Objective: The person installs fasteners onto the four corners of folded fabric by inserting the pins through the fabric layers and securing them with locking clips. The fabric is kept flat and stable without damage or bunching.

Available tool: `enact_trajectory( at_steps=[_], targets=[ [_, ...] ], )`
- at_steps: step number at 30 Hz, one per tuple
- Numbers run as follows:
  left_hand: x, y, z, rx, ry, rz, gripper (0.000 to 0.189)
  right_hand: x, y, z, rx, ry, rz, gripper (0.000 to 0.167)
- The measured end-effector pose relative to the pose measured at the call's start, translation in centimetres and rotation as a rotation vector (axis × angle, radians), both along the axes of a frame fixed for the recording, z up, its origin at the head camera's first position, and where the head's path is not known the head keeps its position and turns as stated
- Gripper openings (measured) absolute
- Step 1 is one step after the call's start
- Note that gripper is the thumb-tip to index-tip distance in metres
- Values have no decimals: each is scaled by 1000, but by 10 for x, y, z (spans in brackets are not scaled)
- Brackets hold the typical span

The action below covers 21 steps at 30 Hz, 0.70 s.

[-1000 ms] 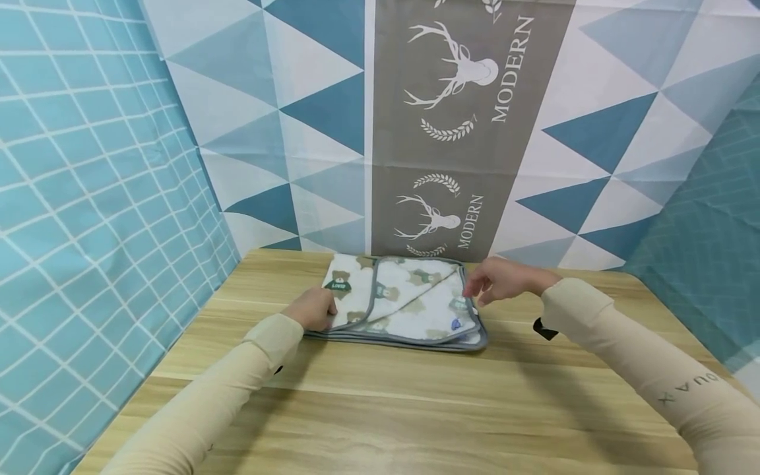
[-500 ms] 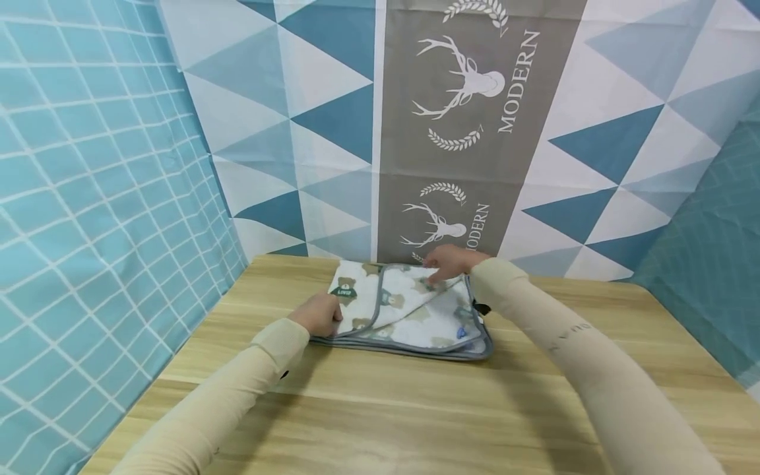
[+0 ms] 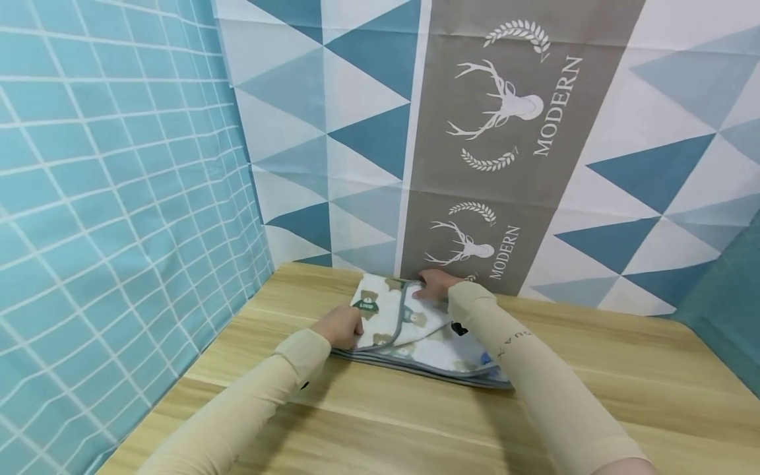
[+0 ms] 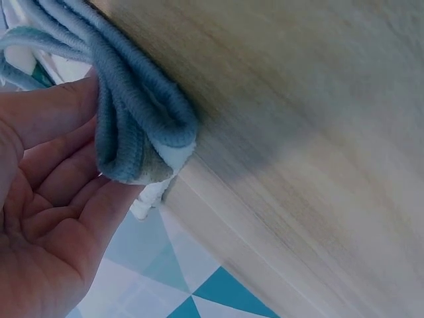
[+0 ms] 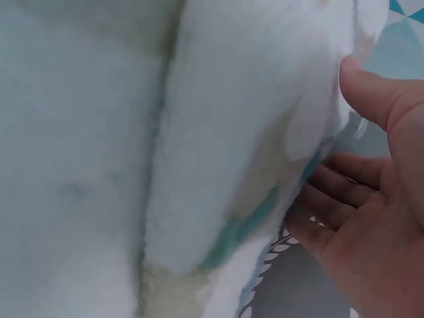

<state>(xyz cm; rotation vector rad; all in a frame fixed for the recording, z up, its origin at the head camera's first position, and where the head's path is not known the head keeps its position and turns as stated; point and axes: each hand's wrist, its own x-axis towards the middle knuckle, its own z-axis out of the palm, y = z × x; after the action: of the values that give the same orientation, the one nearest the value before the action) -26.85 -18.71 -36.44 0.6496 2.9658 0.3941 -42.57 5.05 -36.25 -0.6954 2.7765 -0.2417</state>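
A folded white blanket [image 3: 382, 313] with brown bears and grey edging lies near the table's back edge. At its left front corner my left hand [image 3: 341, 327] grips the layered fold. The left wrist view shows that thumb above and fingers [image 4: 66, 162] below the blue-grey edging [image 4: 142, 99]. My right hand [image 3: 436, 285] is at the blanket's far edge, right of its middle. In the right wrist view its thumb [image 5: 368, 89] lies against the white fabric [image 5: 218, 119], with the other fingers behind the edge and their tips hidden. Part of the blanket's right side is behind the right sleeve.
The wood-grain table [image 3: 380, 422] extends in front of the blanket and to its right. A patterned cloth [image 3: 368, 138] with deer heads hangs right behind the table. A blue gridded cloth [image 3: 119, 198] runs along the left side.
My right hand has moved left from the blanket's right side, over its top, to the far edge, and its thumb and fingers now take hold there. My left hand keeps its grip. The view has shifted.
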Motion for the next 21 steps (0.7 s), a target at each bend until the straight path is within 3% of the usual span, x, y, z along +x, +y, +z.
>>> enact_trajectory(
  at_steps=[4,8,11,16,21],
  targets=[
    [-1,3,-3,-14,0,13,37,-1,6,-6,-20,34,-1,71],
    [-2,3,0,-41,2,33,7,1,7,-2,-104,149,57,65],
    [-1,4,1,-53,-8,41,6,3,12,2,-169,237,116,50],
    [0,5,-1,-40,-14,55,10,10,23,12,-273,266,161,17],
    [-1,5,1,-45,-2,46,13,24,40,35,-329,252,203,10]
  ],
)
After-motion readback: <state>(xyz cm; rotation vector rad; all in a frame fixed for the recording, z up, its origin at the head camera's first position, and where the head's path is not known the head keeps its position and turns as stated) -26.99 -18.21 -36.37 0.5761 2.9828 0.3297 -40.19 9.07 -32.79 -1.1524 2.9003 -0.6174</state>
